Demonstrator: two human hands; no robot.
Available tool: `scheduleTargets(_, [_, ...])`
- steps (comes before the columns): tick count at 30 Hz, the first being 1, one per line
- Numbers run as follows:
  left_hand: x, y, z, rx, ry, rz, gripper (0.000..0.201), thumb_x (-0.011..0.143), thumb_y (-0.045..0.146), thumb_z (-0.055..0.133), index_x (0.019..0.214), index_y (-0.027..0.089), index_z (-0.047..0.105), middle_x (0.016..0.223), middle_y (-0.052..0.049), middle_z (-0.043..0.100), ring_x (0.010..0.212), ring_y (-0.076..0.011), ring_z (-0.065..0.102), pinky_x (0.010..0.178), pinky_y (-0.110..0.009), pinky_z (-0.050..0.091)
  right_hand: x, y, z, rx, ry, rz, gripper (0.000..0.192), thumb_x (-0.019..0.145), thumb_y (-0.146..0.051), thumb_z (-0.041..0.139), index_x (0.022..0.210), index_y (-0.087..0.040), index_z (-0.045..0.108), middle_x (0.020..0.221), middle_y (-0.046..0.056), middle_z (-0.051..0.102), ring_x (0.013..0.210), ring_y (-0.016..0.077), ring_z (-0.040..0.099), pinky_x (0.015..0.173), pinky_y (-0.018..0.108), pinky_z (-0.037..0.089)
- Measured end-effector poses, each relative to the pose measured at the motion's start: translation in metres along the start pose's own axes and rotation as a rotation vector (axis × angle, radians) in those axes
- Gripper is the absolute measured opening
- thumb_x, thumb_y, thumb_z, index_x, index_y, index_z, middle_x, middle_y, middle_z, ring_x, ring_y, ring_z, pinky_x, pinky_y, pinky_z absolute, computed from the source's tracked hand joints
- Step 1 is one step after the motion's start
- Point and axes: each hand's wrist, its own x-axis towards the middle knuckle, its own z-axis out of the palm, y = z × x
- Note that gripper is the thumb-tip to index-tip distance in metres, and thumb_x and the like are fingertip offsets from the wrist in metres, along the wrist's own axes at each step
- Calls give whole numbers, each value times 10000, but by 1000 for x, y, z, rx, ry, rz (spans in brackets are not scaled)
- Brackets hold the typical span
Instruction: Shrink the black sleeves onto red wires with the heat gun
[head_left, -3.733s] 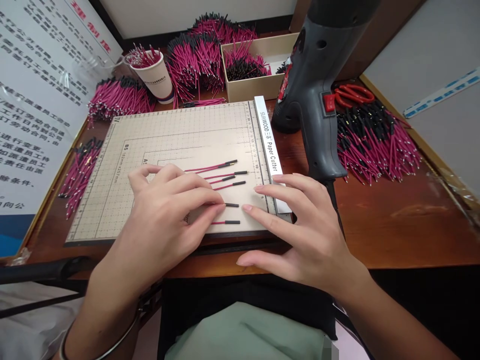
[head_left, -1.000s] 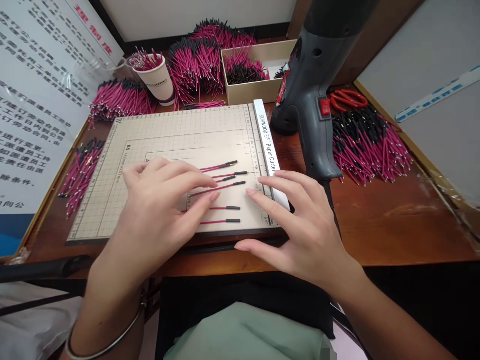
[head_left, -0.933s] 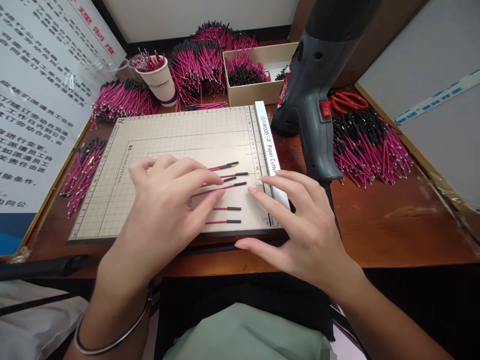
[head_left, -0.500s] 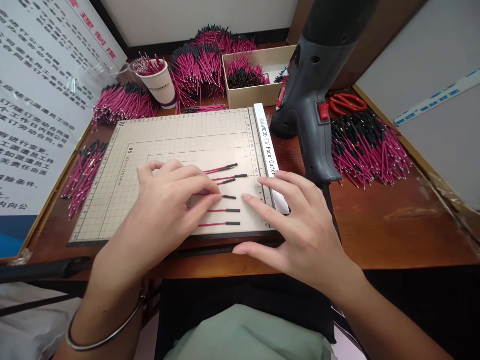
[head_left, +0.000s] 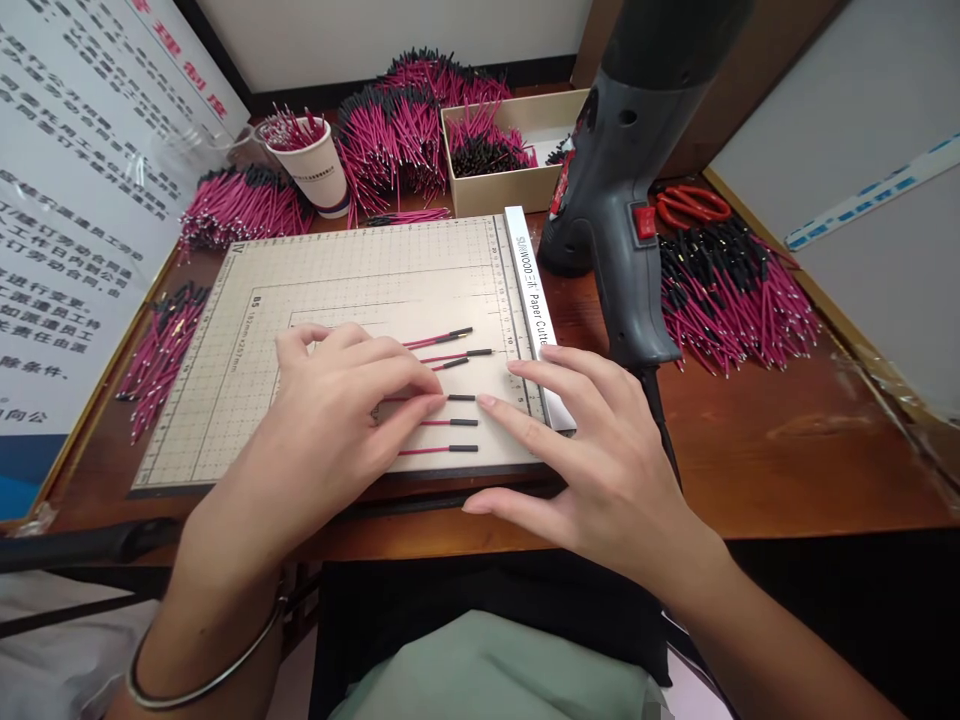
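My left hand (head_left: pixel 352 395) pinches a short red wire (head_left: pixel 460 398) between thumb and forefinger. The black sleeve at its end sticks out to the right; most of its red length is hidden under the hand. My right hand (head_left: pixel 592 440) has its fingers spread over the right side of the paper cutter board (head_left: pixel 360 265), with the index fingertip close to that sleeve's tip. Two similar wires (head_left: pixel 463 448) lie parallel in front of the pinched one. Several more wires (head_left: pixel 457 352) rest just behind it, at slight angles.
A grey heat gun (head_left: pixel 637 220) stands right of the cutter, its cord running down. Piles of red wires (head_left: pixel 739 295) flank the board. Behind it are a paper cup (head_left: pixel 315 170) of wires, a box (head_left: pixel 510 190) and more bundles (head_left: pixel 397 140). Red-handled pliers (head_left: pixel 690 205) lie at right.
The pinched wire has turned slightly and now lies nearly parallel to the two in front. My right index fingertip has come closer to its sleeved end.
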Motion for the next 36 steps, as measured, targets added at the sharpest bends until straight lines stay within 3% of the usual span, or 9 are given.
scheduleTargets(27, [1,5,1,19,-28,37,229,1029,304,523,872,255,681,898,10,756,886,-238,625,960,-485,294,-3,1,2,-14,15,-11,562,868,-616,760,1205,-168,718,1274,141,719,1274,365,586,1109,588,463])
scheduleTargets(36, [0,5,1,38,-30,42,221,1021,306,532,868,254,683,906,10,752,885,-235,624,949,-469,302,-2,0,2,-11,41,-3,554,907,-654,689,1161,-165,742,1219,134,745,1243,355,613,1091,581,484])
